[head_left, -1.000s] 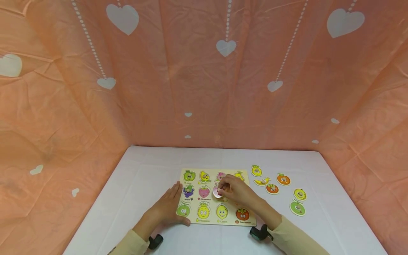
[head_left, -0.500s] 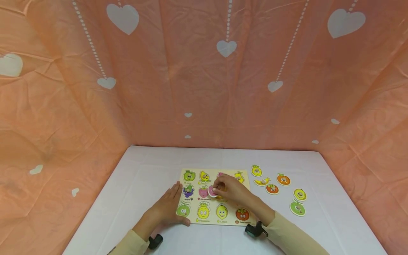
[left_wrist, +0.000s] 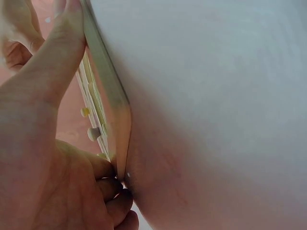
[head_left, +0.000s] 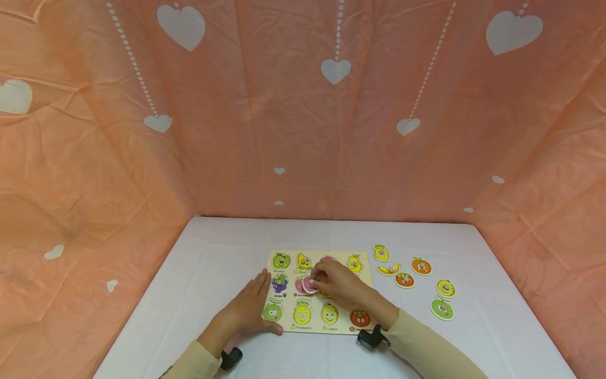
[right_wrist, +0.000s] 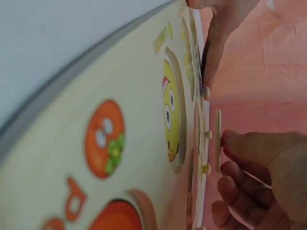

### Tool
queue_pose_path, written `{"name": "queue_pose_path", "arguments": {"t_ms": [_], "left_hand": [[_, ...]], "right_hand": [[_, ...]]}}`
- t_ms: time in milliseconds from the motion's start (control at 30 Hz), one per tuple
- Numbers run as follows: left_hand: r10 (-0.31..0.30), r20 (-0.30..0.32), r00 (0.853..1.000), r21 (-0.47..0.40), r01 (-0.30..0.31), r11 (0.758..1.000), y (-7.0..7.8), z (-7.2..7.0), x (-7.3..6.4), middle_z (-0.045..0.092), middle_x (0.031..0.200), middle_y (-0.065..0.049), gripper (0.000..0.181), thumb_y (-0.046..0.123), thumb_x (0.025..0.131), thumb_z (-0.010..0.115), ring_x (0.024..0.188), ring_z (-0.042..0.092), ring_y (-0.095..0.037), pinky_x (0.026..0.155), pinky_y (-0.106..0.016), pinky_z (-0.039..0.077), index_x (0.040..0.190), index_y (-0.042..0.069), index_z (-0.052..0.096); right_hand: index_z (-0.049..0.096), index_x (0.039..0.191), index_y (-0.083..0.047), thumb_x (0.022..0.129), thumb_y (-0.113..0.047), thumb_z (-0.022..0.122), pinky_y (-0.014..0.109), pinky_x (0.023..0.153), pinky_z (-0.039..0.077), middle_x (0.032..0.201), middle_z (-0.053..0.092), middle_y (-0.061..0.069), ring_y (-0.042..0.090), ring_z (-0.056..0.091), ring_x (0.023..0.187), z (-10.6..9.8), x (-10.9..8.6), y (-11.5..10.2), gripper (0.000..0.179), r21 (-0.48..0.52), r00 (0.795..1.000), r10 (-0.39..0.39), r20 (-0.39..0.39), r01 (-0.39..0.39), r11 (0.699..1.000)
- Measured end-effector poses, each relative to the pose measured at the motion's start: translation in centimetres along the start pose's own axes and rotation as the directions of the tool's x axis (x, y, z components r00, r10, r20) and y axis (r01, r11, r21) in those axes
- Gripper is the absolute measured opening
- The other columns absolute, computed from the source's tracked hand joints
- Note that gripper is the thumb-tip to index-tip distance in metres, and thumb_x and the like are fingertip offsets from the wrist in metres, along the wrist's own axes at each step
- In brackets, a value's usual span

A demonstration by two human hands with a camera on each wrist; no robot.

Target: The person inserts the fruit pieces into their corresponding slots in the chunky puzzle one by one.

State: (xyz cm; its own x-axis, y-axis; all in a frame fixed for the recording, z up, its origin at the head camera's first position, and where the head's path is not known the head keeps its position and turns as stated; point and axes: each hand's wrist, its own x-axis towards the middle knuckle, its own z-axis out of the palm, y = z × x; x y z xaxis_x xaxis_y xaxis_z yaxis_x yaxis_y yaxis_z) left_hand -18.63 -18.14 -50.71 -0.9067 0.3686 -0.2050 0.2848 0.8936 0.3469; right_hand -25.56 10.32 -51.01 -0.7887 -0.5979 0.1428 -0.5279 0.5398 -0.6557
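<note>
While my left hand (head_left: 248, 306), fingers extended, braces the puzzle board (head_left: 344, 316), my right hand (head_left: 337, 279) pinches a pink piece (head_left: 309, 285) above it, by the strawberry recess (head_left: 299, 285). I judge this placing; aligning, then lowering, seems needed.

White table: puzzle board plus six loose fruit pieces.
Table top (head_left: 213, 252) is plain white. Cream puzzle board (head_left: 344, 309) lies flat near mid-width, long side across. Loose pieces all right of it, flat, face up: pineapple piece (head_left: 381, 253) near board's far right corner; banana piece (head_left: 389, 269) just nearer the person; red-orange piece (head_left: 404, 280) just beside banana; orange piece (head_left: 421, 266) farther right; then yellow round piece (head_left: 445, 288), with green round piece (head_left: 442, 309) right below it, can't tell if those two touch.
</note>
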Motion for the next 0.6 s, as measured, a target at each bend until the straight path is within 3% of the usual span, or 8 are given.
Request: {"name": "queue_pose_path", "arguments": {"t_ms": [600], "left_hand": [[0.012, 0.005, 1.0, -0.006, -0.012, 1.0, -0.1, -0.1, 0.1, 0.016, 0.174, -0.032, 0.143, 0.065, 0.071, 0.093, 0.163, 0.02, -0.043, 0.133, -0.053, 0.023, 0.164, -0.014, 0.02]], "right_hand": [[0.073, 0.099, -0.02, 0.1, -0.024, 0.079, 0.022, 0.073, 0.05, 0.091, 0.06, -0.011, 0.006, 0.055, 0.083, 1.1, 1.5, -0.2, 0.007, -0.021, 0.999, 0.011, 0.043, -0.01, 1.0]]}}
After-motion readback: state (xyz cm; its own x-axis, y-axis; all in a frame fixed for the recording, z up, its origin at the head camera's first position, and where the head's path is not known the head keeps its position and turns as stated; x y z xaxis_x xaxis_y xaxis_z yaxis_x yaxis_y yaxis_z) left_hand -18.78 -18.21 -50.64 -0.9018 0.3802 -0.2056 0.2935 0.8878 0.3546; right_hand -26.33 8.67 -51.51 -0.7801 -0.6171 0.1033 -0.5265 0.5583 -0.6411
